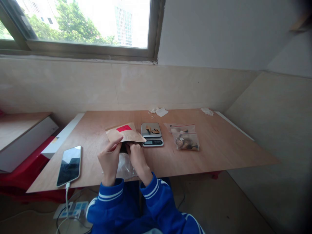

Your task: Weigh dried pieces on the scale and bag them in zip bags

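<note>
A brown kraft paper bag (114,133) with a red label (124,128) lies tilted over the table, its dark mouth facing me. My left hand (109,157) grips its near edge, thumb on top. At the same mouth, my right hand (136,155) reaches in; the fingertips are hidden inside. Just beyond the right hand stands a small digital kitchen scale (159,143) with a steel plate. On the plate rest a few brown dried pieces (155,131). Under my wrists lies a clear plastic bag (125,167), partly covered by them.
Right of the scale lie clear zip bags (186,140) holding dark dried pieces. A phone (70,165) with a white cable (67,198) sits at the table's left. White scraps (162,112) and a crumpled white piece (207,111) lie along the back edge, near the wall.
</note>
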A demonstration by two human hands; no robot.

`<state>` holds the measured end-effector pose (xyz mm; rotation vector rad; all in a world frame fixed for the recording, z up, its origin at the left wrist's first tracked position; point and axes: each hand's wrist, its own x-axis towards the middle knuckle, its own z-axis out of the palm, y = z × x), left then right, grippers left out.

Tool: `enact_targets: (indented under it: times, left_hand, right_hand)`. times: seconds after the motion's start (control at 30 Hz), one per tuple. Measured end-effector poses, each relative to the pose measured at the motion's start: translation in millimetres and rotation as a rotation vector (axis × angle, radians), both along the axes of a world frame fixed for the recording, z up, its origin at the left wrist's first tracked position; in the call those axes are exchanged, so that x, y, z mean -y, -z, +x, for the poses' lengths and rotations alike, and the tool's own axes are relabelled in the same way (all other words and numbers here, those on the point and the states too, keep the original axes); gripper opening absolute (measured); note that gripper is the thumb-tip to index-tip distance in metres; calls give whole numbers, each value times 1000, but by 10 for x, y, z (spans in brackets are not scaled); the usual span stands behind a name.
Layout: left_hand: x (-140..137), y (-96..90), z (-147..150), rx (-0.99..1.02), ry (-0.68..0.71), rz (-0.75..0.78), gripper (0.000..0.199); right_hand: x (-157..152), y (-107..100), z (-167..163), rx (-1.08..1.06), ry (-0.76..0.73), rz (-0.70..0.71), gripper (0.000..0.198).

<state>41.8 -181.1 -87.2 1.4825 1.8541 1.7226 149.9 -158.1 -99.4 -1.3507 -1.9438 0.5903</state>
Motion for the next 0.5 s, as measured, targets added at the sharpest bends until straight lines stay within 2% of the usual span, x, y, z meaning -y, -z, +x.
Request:
enact_targets:
  times: [0.23, 0.43, 0.5]
  left_hand:
    - [3, -11, 23, -19, 18, -4, 23]
    - [-24, -65, 19, -44, -52, -33, 23]
    - [-41, -113, 4, -50, -80, -46, 24]
  right_hand:
    - [-68, -20, 35, -200, 107, 1, 31]
    - [99, -120, 250, -443, -50, 113, 26]
    - [162, -126, 406, -530, -37, 120, 30]
